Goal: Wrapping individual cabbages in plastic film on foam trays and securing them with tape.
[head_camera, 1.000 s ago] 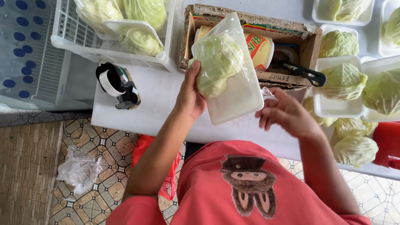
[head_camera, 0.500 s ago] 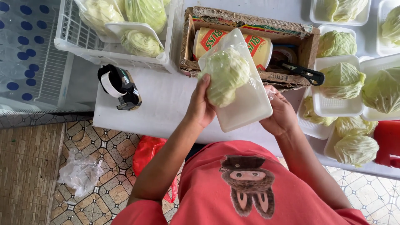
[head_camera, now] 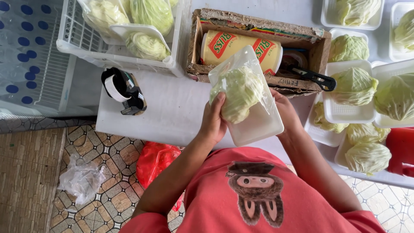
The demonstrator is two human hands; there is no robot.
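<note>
A pale green cabbage piece lies on a white foam tray, with clear plastic wrap over it. My left hand presses on the cabbage and grips the tray's left edge. My right hand holds the tray from its right side, partly hidden behind it. The tray is held tilted above the white table, in front of a cardboard box holding a yellow roll of wrap.
A tape dispenser sits on the table at left. A white plastic crate holds wrapped cabbages. More cabbages on foam trays crowd the right side. A black-handled cutter rests at the box's corner. A red bag lies on the tiled floor.
My right hand, free and open a second ago, came in and took hold of the tray's right side. The tray with the cabbage stays held in front of the cardboard box.
</note>
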